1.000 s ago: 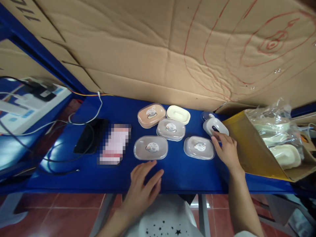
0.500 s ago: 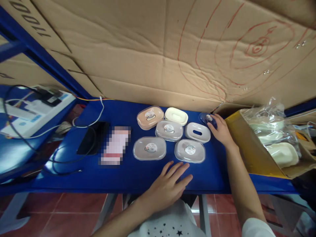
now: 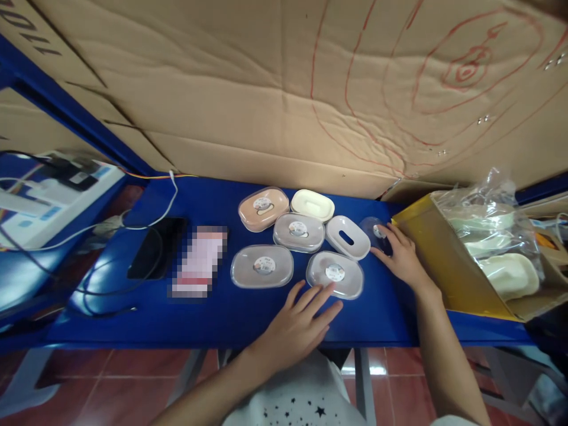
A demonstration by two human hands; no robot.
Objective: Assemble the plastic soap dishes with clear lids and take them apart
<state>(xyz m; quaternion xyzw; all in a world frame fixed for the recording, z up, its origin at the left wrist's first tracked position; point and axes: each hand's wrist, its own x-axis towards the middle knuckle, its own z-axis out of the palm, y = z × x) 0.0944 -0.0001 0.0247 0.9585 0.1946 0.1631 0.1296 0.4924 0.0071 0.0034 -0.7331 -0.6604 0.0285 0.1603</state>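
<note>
My right hand [image 3: 402, 257] has its thumb and fingers around the near side of a clear plastic lid [image 3: 369, 226] with a round sticker. Just left of that lid sits an uncovered grey soap dish [image 3: 360, 238] with a slot in its middle. My left hand [image 3: 304, 319] is open, fingers spread, its fingertips at the near edge of a lidded grey soap dish [image 3: 350, 275]. Two more lidded grey soap dishes, one in the middle [image 3: 288, 239] and one at front left [image 3: 248, 275], lie on the table. Behind them are a lidded peach soap dish [image 3: 248, 216] and a cream dish [image 3: 322, 201].
At right stands an open carton [image 3: 426, 254] with bagged pale green and cream dishes [image 3: 510, 275]. To the left lie a black phone [image 3: 151, 254], a blurred-out pink item [image 3: 199, 260], loose cables and a white power strip [image 3: 35, 219]. A cardboard wall [image 3: 222, 89] rises behind the blue table.
The clear lid has come slightly nearer with my right hand. The slotted grey dish and the front right lidded dish have turned a little. My left fingertips now reach that front dish.
</note>
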